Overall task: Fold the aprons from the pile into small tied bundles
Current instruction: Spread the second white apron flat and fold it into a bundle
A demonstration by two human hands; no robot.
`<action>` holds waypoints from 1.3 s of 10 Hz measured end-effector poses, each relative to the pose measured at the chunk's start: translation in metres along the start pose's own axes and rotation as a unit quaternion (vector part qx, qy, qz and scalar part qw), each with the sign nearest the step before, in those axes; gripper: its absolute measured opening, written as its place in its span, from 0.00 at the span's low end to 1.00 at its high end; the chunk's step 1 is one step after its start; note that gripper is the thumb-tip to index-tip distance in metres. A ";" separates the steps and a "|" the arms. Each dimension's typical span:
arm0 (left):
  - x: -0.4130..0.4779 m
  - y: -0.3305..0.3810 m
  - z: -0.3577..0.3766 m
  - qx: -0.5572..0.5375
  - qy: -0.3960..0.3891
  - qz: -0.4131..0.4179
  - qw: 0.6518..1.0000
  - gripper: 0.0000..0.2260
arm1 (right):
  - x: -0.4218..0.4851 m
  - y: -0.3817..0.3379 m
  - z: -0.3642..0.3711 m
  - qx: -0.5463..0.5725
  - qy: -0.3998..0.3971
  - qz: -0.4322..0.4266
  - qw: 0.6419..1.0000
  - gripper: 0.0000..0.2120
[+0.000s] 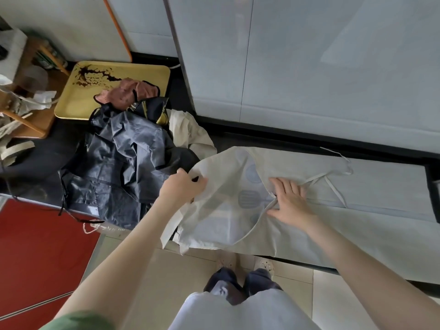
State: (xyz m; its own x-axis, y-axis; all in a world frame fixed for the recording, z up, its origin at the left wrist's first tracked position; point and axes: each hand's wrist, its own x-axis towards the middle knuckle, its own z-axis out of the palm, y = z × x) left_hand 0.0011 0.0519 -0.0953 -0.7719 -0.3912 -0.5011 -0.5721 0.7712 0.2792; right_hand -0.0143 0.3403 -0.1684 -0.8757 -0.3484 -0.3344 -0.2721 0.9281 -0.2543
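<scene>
A thin white apron (321, 210) lies spread along the dark counter, its printed bib end folded over at the left. My left hand (182, 186) pinches the folded bib's left edge. My right hand (289, 201) lies flat, fingers straight, pressing the fold where a white tie strap (333, 184) crosses. To the left sits the pile: a crumpled dark navy apron (114, 163), a pink one (123, 92) behind it and a cream one (190, 132) beside it.
A yellow tray (114, 75) with dark stains stands at the back left. Wooden racks with clutter (26, 91) fill the far left. Pale cabinet doors (309, 67) rise behind the counter. A red cupboard front (40, 253) is below left; my feet stand on tiled floor.
</scene>
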 end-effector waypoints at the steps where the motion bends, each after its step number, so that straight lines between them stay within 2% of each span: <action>1: 0.001 0.005 -0.006 0.006 -0.067 0.016 0.998 0.15 | 0.002 -0.037 -0.010 0.112 0.049 -0.051 0.991 0.40; 2: 0.000 0.014 -0.011 -0.183 -0.168 0.052 0.967 0.05 | -0.003 -0.083 -0.025 0.271 -0.016 -0.081 0.959 0.33; 3: -0.005 0.024 -0.014 -0.328 -0.244 0.067 0.910 0.09 | -0.008 -0.116 -0.037 0.478 -0.131 -0.015 0.868 0.26; 4: -0.025 0.042 -0.024 -0.377 -0.240 0.103 0.888 0.18 | -0.004 -0.121 -0.038 0.648 -0.137 0.046 0.748 0.30; 5: -0.034 0.053 -0.028 -0.720 -0.301 -0.023 0.625 0.30 | 0.000 -0.120 -0.041 0.717 -0.138 0.064 0.681 0.32; 6: -0.036 0.057 -0.011 -0.393 -0.286 0.122 0.865 0.31 | 0.003 -0.117 -0.042 0.737 -0.108 0.104 0.659 0.20; 7: -0.027 0.047 -0.006 -0.380 -0.207 0.098 0.896 0.21 | 0.004 -0.108 -0.048 0.735 -0.091 0.150 0.655 0.17; 8: -0.007 0.022 0.007 -0.339 -0.121 0.088 0.929 0.15 | 0.004 -0.098 -0.058 0.722 -0.087 0.191 0.659 0.16; 9: -0.011 0.009 0.018 -0.306 -0.180 0.045 0.934 0.21 | 0.005 -0.091 -0.068 0.692 -0.104 0.199 0.686 0.12; 10: -0.013 0.012 0.033 -0.240 -0.217 0.021 0.946 0.24 | 0.011 -0.082 -0.074 0.690 -0.104 0.204 0.686 0.29; 11: -0.004 0.015 0.051 -0.165 -0.187 -0.011 0.968 0.29 | 0.015 -0.065 -0.085 0.680 -0.069 0.193 0.704 0.43; 12: -0.002 0.019 0.059 -0.166 -0.206 -0.040 0.964 0.37 | 0.015 -0.039 -0.093 0.610 -0.041 0.183 0.770 0.46; 13: 0.005 0.021 0.064 -0.193 -0.189 -0.004 0.963 0.41 | 0.005 -0.015 -0.099 0.506 -0.067 0.156 0.845 0.43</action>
State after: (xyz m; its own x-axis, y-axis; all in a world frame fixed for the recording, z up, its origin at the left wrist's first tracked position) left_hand 0.0032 0.0981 -0.1438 -0.6525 -0.1292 -0.7467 -0.6943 0.4967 0.5208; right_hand -0.0539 0.3377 -0.0760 -0.7698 -0.1826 -0.6116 0.5047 0.4124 -0.7584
